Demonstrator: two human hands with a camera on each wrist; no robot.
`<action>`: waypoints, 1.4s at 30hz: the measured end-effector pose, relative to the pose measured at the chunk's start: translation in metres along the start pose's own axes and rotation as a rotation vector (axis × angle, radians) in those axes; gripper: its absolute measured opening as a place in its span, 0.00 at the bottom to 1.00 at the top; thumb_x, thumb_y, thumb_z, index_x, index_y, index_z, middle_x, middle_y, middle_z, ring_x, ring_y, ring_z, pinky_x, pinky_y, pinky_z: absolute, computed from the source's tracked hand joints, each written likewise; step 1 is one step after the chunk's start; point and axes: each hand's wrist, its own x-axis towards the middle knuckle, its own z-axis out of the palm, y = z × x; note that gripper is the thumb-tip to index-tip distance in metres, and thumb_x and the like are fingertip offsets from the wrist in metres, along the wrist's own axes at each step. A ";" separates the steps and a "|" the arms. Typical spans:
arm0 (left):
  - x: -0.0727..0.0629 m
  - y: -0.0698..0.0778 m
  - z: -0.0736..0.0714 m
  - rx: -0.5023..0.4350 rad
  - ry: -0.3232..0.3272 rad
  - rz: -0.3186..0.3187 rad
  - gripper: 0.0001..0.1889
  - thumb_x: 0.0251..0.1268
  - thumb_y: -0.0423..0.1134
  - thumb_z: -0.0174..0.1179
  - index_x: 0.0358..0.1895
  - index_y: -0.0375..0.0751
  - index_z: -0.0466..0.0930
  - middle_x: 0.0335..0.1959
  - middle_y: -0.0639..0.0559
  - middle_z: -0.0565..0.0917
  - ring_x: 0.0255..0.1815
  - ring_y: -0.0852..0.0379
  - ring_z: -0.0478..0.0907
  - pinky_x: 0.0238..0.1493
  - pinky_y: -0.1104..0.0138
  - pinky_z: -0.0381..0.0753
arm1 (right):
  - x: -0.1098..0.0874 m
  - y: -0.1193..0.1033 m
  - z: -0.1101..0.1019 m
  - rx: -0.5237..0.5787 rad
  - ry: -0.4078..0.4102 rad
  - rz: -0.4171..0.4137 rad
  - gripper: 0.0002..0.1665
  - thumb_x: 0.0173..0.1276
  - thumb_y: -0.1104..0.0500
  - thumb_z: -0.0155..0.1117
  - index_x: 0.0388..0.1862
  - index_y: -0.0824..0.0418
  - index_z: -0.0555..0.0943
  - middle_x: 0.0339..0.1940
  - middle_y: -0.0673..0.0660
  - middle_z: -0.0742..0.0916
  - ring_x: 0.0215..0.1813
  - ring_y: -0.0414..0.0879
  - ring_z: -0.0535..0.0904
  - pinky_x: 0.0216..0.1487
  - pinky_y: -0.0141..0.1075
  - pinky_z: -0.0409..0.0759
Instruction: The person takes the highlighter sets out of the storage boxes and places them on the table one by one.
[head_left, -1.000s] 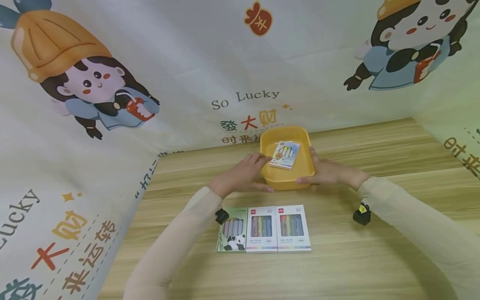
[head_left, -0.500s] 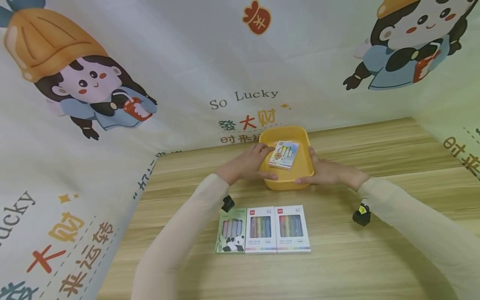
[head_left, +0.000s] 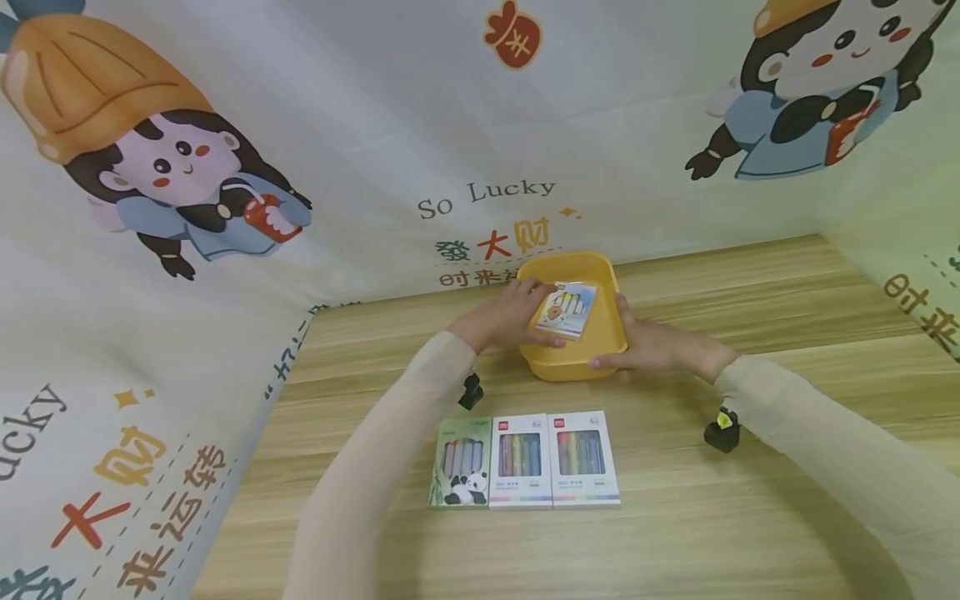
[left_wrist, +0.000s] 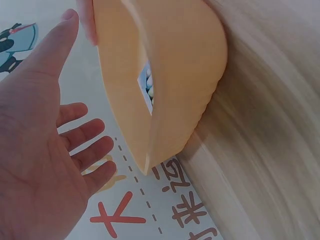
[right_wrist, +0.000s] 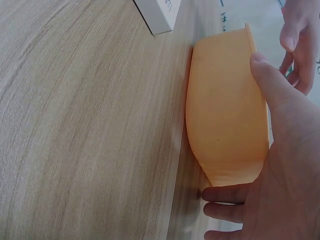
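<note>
A yellow plastic bin point(head_left: 573, 367) stands against the back of the wooden table. Inside lies a small box of coloured pens point(head_left: 567, 310) with a bear print. My left hand point(head_left: 506, 317) reaches over the bin's left rim, fingers and thumb apart, its fingertips at the pen box's left side. From the left wrist, that hand point(left_wrist: 40, 135) shows loosely spread fingers outside the bin. My right hand point(head_left: 660, 343) spans the bin's near right corner, thumb at the near rim and fingers along the right wall. In the right wrist view its thumb point(right_wrist: 272, 82) lies against the rim.
Three pen boxes lie side by side nearer the front: a green panda box point(head_left: 461, 463) and two white boxes, one in the middle point(head_left: 520, 487) and one at right point(head_left: 585, 487). A printed cloth point(head_left: 360, 167) rises behind the table.
My left hand has moved right, over the rim and closer to the pen box in the bin. My right hand and the bin hold their place.
</note>
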 end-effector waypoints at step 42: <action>0.065 0.003 -0.035 -0.027 -0.049 -0.098 0.49 0.60 0.67 0.61 0.79 0.48 0.52 0.79 0.42 0.55 0.81 0.44 0.51 0.79 0.49 0.60 | 0.000 0.000 0.001 0.036 0.011 0.004 0.79 0.59 0.23 0.59 0.77 0.68 0.21 0.69 0.78 0.71 0.65 0.66 0.77 0.66 0.61 0.74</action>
